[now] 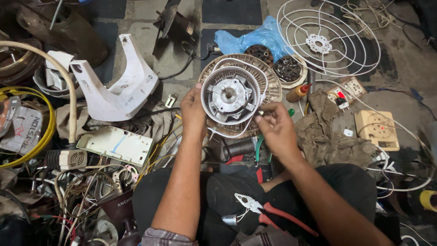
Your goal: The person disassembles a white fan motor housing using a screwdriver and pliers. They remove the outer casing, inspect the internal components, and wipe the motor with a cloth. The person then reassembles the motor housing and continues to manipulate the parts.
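A round grey fan motor (229, 95) with a bare central shaft sits in a white ring housing, resting on a woven basket tray (268, 86). The left hand (193, 112) grips the motor's left rim, fingers closed around it, forearm reaching straight up from the lap. The right hand (276, 130), at the motor's right edge, pinches a small piece between thumb and forefinger. Red-handled pliers (266, 210) lie on the lap below the motor.
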